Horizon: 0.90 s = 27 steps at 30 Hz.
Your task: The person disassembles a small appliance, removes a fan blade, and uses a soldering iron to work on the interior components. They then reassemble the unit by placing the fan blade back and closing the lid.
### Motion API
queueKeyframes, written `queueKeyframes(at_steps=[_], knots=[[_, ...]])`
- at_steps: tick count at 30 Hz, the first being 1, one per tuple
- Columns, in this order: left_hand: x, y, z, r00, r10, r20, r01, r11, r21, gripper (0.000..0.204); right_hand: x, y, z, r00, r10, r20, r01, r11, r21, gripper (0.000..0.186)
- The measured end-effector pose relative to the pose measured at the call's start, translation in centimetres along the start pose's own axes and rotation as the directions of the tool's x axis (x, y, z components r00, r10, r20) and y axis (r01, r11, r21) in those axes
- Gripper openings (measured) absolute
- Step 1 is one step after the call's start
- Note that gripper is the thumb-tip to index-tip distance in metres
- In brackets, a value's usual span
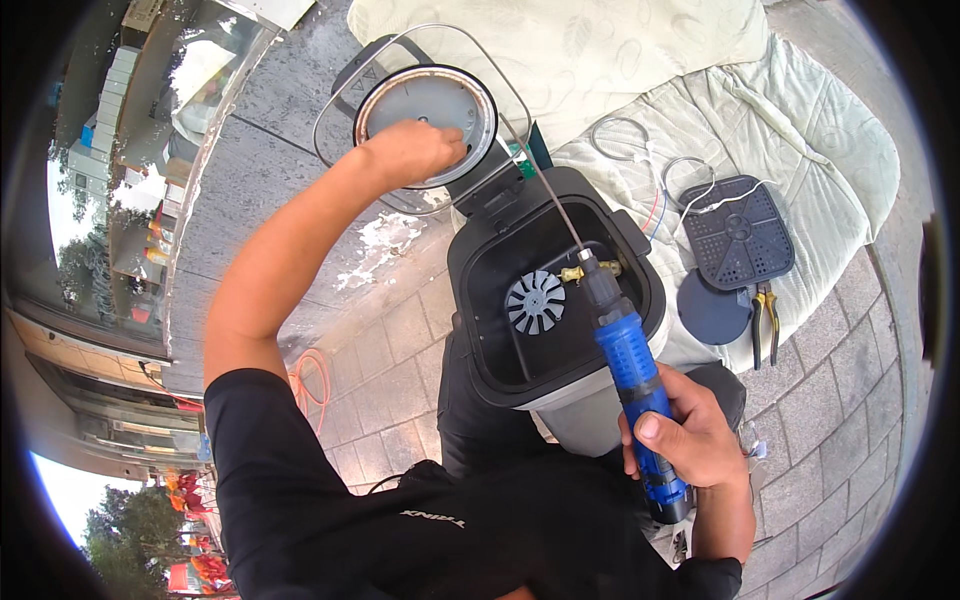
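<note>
In the lower right of the frame, the right hand [690, 430] wraps its fingers around the grip of a blue power tool [632, 365], thumb laid along the upper side. The tool looks fairly heavy, with a hard casing; the thick middle, where the hand is, seems the steadiest hold. Its long metal shaft [548, 190] points toward the upper middle and looks stiff, though its length probably makes the far end wander.

At upper centre, the left hand [415, 152] rests on a round metal plate [390, 120], fingers bent; whether they pinch anything cannot be told. The plate seems rigid and smooth, perhaps slippery, so its rim would likely give a surer hold than its face. Below it at centre sits the black appliance body [462, 290], probably bulky, best steadied by its thick rim, with a grey finned disc [537, 302] inside.
</note>
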State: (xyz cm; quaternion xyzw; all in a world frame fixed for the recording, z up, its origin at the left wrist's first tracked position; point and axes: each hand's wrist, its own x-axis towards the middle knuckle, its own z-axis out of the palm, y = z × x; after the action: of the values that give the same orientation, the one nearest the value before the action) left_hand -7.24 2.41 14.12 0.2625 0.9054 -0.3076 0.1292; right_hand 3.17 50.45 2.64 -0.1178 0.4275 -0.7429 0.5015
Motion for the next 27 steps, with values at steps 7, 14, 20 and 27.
queueKeyframes(at_steps=[7, 14, 20, 27], knots=[[1.4, 0.4, -1.3, 0.991, 0.049, 0.122, -0.053, 0.998, 0.038, 0.008, 0.0, 1.2, -1.3, 0.998, -0.048, 0.026, 0.043, 0.983, 0.180, 0.075], [2.1, 0.5, -1.3, 0.979, -0.021, 0.203, 0.020, 1.000, 0.009, 0.009, 0.5, 2.2, -2.1, 0.998, -0.049, 0.038, 0.036, 0.960, 0.279, 0.081], [1.6, 0.7, -1.5, 0.985, -0.051, 0.163, 0.063, 0.995, -0.072, 0.009, 1.0, 3.0, -2.5, 0.997, -0.066, 0.050, 0.046, 0.944, 0.326, 0.084], [1.4, 0.0, -1.0, 0.990, 0.039, 0.136, -0.034, 0.999, -0.043, 0.013, 1.0, 3.3, -2.4, 0.998, -0.057, 0.021, 0.045, 0.930, 0.365, 0.088]])
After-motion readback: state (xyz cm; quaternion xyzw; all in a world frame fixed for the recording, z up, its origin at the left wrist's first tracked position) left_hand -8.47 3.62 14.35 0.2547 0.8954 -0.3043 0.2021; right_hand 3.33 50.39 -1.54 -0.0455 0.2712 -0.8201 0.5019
